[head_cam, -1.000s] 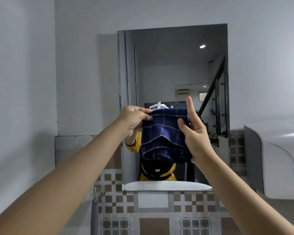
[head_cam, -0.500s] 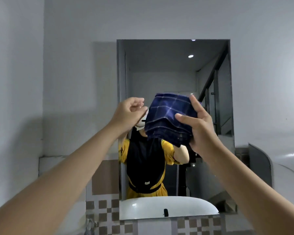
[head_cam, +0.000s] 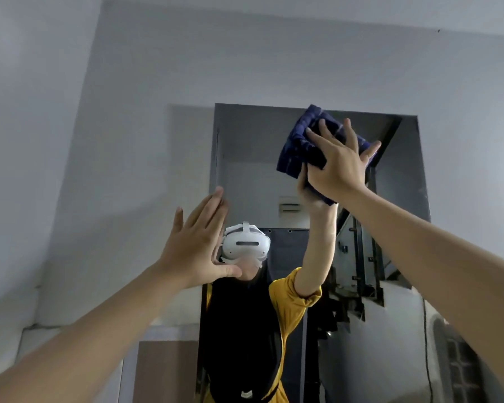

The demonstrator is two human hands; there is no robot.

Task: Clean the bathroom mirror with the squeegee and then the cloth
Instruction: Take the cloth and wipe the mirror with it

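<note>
Head view, only one I've got. I judge we're in the 2nd half of the job: no squeegee anywhere in frame, and the cloth (head_cam: 309, 141) is up on the mirror (head_cam: 245, 146), so the squeegee pass looks done and cloth wiping is underway. Can't confirm the squeegee part from what I see, that's inference only. Cloth sits near the top edge of the glass, right of centre, so I read this as the start of the wipe w/ most of the pane below not yet covered. Can't tell streaks or wet patches on the glass at this res.

Right hand (head_cam: 336, 164): arm stretched up and fwd, palm flat against the bunched blue checked cloth, pressing it to the glass. Fingers (head_cam: 328, 132) spread wide and straight, not curled round the fabric; thumb out to the right side. So it's a flat press, not a pinch grip. Cloth is folded in a wad, lower corner hanging below the palm.

Left hand (head_cam: 194, 248): also raised, lower and well apart from the cloth, at the mirror's left edge. Open, fingers together and extended, thumb out, holding nothing. Whether the palm touches wall or glass I can't tell.

Reflection shows a headset (head_cam: 245, 242) and a yellow sleeve (head_cam: 291, 289) reaching up to the cloth.
</note>
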